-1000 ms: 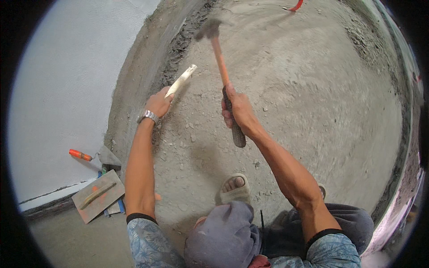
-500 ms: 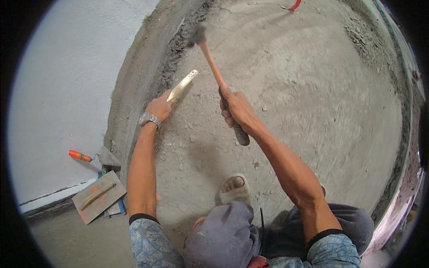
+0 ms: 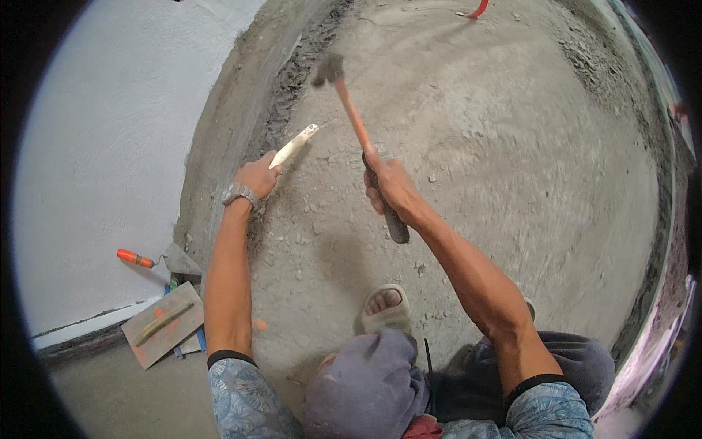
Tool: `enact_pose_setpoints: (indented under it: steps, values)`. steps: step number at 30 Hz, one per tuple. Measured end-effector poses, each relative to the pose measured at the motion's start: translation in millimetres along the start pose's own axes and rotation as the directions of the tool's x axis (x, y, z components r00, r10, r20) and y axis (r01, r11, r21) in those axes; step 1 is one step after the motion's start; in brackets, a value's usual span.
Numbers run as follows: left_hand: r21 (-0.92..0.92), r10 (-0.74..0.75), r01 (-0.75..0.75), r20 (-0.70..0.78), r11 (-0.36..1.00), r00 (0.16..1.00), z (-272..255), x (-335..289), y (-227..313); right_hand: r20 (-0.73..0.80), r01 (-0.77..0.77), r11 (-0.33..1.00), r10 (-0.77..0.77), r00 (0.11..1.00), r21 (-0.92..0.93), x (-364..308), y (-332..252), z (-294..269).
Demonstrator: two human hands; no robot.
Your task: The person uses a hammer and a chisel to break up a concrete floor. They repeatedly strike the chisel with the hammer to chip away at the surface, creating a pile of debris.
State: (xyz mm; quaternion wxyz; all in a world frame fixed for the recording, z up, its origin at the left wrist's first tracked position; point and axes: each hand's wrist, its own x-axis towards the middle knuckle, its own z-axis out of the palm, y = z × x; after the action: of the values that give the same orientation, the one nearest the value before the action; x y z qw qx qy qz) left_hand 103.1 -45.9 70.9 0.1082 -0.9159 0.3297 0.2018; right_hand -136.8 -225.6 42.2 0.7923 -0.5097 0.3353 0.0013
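My left hand [image 3: 256,177], with a metal-band watch at the wrist, is closed round a pale chisel [image 3: 294,145]. Its top end slants up and to the right; its lower end is hidden by the hand, near the rough edge of the floor. My right hand [image 3: 395,186] grips the dark handle of a hammer [image 3: 353,117] with an orange shaft. The hammer's dark head [image 3: 329,69], slightly blurred, hangs above and beyond the chisel's top, apart from it.
A strip of broken mortar [image 3: 289,91] runs along the white wall [image 3: 110,132]. At the left, a pointed trowel [image 3: 137,258] with an orange handle lies beside a flat plastering float [image 3: 162,324]. Rubble [image 3: 592,62] lies at far right. A red curved thing [image 3: 479,9] shows at the top.
The hammer head has come a little down and to the right. My left hand and the chisel have shifted slightly left and nearer. The whole view has moved slightly too.
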Motion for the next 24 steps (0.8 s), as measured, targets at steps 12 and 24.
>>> enact_pose_setpoints:
  steps: [12,24]
  values:
    - [-0.016,-0.036,0.036,-0.010,0.999,0.999,17,-7,-13,-0.011,-0.167,0.984,0.166,0.986,-0.063,9,17,20]
    - [-0.026,-0.055,0.055,-0.004,0.998,0.998,15,-8,-15,-0.078,-0.137,0.971,0.124,0.989,-0.197,18,37,50]
